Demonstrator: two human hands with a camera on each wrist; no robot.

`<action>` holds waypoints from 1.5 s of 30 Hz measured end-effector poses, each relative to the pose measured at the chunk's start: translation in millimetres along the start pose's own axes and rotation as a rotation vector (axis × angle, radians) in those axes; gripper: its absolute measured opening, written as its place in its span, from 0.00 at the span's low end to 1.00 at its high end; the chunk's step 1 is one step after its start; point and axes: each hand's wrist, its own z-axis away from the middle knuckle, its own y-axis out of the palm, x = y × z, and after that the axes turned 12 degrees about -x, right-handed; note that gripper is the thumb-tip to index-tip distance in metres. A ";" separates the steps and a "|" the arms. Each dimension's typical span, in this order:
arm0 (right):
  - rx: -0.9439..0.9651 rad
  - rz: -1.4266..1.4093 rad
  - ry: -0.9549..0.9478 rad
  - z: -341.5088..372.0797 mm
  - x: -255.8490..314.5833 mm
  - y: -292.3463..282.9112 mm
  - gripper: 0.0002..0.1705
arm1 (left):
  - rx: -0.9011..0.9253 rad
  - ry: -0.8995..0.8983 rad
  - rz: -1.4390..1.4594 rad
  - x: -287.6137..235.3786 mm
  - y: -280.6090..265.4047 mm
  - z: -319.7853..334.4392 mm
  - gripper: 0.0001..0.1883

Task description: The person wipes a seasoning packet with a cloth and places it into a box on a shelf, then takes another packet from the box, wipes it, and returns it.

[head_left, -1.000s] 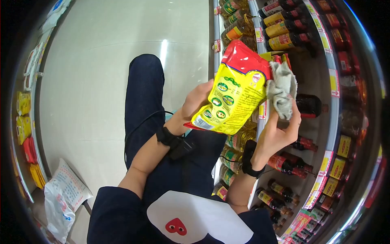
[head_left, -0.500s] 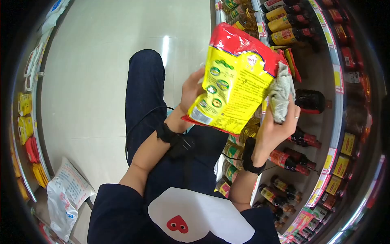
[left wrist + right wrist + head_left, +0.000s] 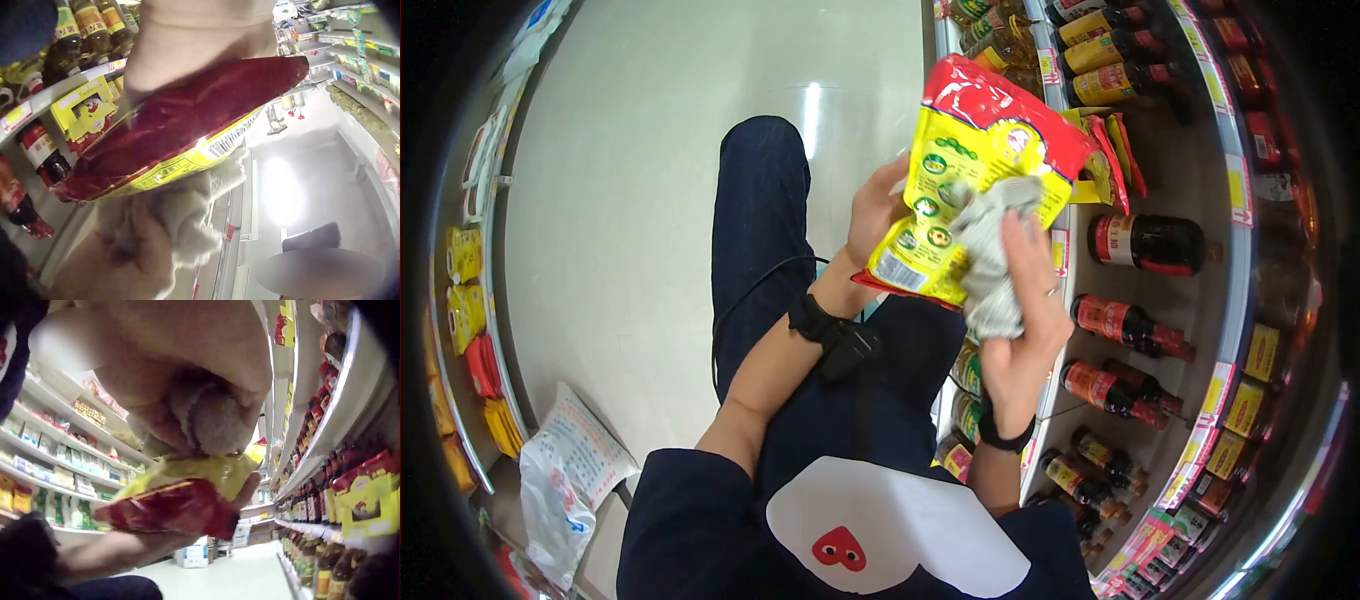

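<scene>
A red and yellow plastic food pouch [image 3: 955,150] is tilted in front of the person in the head view, printed side up with its barcode near the lower left corner. The left hand [image 3: 875,220] grips its left side, fingers mostly hidden behind it. Bunched in the right hand [image 3: 1032,315] is a grey-white cloth [image 3: 990,255], pressed against the pouch's printed face. In the left wrist view, the pouch's red edge [image 3: 200,112] crosses the middle, with the cloth [image 3: 194,225] on its far side. The right wrist view has the cloth [image 3: 219,428] against the pouch [image 3: 169,503].
Shelves of sauce bottles [image 3: 1145,243] and oil bottles stand close on the right. Among them is a yellow display box [image 3: 1090,190] holding red and yellow packets. A white plastic bag [image 3: 565,490] lies at lower left, near another shelf with yellow and red packs [image 3: 465,313].
The right hand has moved left with the cloth, from the pouch's right edge onto its printed face. The pouch has shifted slightly up and left in the left hand's grip.
</scene>
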 end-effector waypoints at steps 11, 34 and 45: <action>-0.306 -0.070 -0.058 -6.9 -6.8 -19.4 0.23 | -0.010 0.008 0.098 0.8 10.1 -2.1 0.27; -0.251 0.086 -0.088 -14.3 -17.3 -10.1 0.33 | 0.054 -0.065 0.157 7.5 10.2 -2.2 0.28; -0.149 0.061 -0.093 -9.8 -20.4 -7.8 0.34 | -0.032 0.001 0.072 5.8 6.4 -2.5 0.27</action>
